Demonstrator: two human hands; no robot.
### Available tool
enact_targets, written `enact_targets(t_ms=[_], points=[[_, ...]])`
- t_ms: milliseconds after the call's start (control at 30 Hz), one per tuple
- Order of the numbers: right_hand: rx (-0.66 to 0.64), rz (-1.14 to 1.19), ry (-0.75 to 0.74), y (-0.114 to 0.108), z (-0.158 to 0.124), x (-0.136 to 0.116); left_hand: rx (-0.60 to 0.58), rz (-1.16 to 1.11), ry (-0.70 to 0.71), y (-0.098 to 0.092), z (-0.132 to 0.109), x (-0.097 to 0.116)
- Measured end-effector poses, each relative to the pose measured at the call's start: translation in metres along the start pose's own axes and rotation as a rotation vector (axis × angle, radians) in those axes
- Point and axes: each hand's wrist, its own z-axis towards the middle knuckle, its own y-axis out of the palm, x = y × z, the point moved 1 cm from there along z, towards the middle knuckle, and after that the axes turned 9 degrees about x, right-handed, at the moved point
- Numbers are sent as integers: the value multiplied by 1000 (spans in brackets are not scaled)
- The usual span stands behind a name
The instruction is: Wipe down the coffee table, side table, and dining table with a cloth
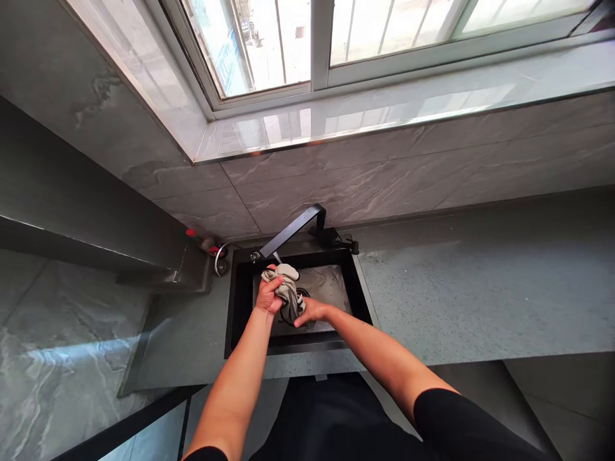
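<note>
One counter (pixel 480 282), one sink (pixel 239 301), one faucet (pixel 293 232), one bunched cloth (pixel 287 289), one left hand (pixel 270 296), one right hand (pixel 312 311).
The cloth is held over the sink, near the faucet; its long axis runs obliquely, from far left to near right. The left hand grips its far part; the right hand grips its near end.

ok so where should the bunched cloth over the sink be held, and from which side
Probably the bunched cloth is best gripped at both ends: left hand from the left, near the faucet spout; right hand from the right, at the lower end. Its elongated, folded shape spans the space between them.
</note>
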Motion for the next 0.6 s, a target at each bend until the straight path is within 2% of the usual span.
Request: enact_targets(t_ms=[67,133,300,400,500,600], points=[[41,-62,73,4,7,1,40,-28,22,-4,10,-1],[120,-48,85,-1,11,2,84,-6,38,-12,25,-1],[420,146,-3,-39,13,-10,375,42,59,-44,71,0],[505,256,-44,-48,29,-31,411,46,-22,-56,86,-15],[518,341,-54,-35,57,-52,400,28,-139,-62,84,-39],[525,406,-68,-6,81,-65,364,0,-267,-62,79,-58]])
